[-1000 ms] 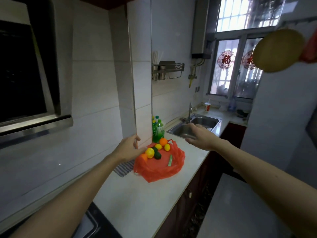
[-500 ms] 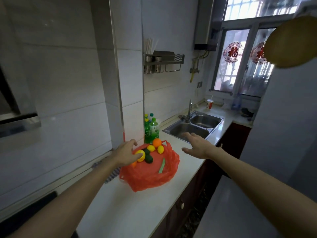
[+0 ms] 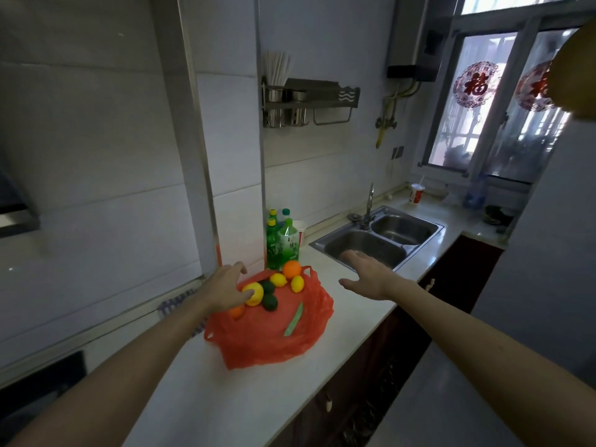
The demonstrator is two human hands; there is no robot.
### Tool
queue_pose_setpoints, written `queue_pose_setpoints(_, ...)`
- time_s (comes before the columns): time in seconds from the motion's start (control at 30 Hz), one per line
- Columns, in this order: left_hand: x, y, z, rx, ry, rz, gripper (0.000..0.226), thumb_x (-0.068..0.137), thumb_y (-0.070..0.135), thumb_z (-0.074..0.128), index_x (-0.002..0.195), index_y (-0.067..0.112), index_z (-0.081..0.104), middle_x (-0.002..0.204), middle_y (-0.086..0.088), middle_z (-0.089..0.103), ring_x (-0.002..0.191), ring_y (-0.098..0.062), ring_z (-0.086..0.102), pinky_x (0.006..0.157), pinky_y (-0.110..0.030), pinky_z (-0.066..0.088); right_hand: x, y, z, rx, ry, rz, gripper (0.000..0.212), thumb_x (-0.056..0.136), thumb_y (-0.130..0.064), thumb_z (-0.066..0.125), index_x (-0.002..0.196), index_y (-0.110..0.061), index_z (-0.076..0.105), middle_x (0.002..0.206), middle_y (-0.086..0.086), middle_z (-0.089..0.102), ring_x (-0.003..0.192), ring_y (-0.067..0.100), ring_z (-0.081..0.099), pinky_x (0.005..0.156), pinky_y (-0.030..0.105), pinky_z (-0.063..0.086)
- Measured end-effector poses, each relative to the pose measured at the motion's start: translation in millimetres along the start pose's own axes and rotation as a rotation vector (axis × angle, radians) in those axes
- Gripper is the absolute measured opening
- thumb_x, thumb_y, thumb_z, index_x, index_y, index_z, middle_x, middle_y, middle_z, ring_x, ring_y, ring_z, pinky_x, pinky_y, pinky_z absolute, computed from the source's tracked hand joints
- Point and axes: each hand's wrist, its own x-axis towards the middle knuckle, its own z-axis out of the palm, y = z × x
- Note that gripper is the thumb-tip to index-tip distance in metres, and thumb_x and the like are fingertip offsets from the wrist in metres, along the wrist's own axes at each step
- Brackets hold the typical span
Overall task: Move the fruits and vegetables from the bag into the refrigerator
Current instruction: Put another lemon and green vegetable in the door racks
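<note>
1. My left hand (image 3: 225, 290) is at the far-left edge of the red bag (image 3: 267, 340), lying over the big lemon (image 3: 254, 294). My fingers are mostly hidden behind the hand, so I cannot tell whether they are curled round the fruit or only touching it.
2. The bag lies slack and open on the white counter (image 3: 225, 398). At its far side are two dark green fruits (image 3: 270, 302), two small lemons (image 3: 278, 279) and an orange (image 3: 292, 269). A flat green pod (image 3: 294, 319) lies nearer, apart from them.
3. I judge the lemon to be firm, light and a little waxy, so it is best cupped whole in the palm. The thin bag film could snag and drag along.
4. My right hand (image 3: 367, 275) hovers to the right of the bag, fingers spread wide and holding nothing, with the sink (image 3: 419, 235) just beyond it.
</note>
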Motion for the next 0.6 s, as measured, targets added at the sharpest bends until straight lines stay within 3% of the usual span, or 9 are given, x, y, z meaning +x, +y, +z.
queue_pose_setpoints(0.17,7,-7,4,0.020,0.008,-0.028,0.058,0.079,0.046,0.066,0.124,0.015,0.047,0.107,-0.010,0.059,0.096,-0.024,0.057,0.076,-0.034,0.048,13,10,19,0.010,-0.039,-0.035,0.067,0.090,-0.046,0.057,0.144,-0.021,0.028,0.141,0.012,0.043,0.125,0.026,0.048,0.103,0.043,0.044)
queue_pose_setpoints(0.33,17,-17,14,0.028,-0.006,-0.035,0.057,0.078,0.046,0.066,0.122,0.016,0.048,0.108,-0.010,0.061,0.099,-0.025,0.056,0.081,-0.037,0.049,29,14,34,0.041,-0.070,-0.046,0.065,0.090,-0.045,0.057,0.143,-0.021,0.029,0.135,0.012,0.047,0.118,0.026,0.053,0.100,0.041,0.046)
queue_pose_setpoints(0.6,56,-34,37,-0.005,-0.034,-0.054,0.055,0.079,0.039,0.069,0.124,0.015,0.048,0.114,-0.013,0.059,0.100,-0.025,0.055,0.079,-0.031,0.046,73,23,58,0.039,-0.131,-0.020,0.066,0.090,-0.045,0.057,0.144,-0.022,0.027,0.138,0.012,0.045,0.121,0.027,0.051,0.100,0.043,0.046)
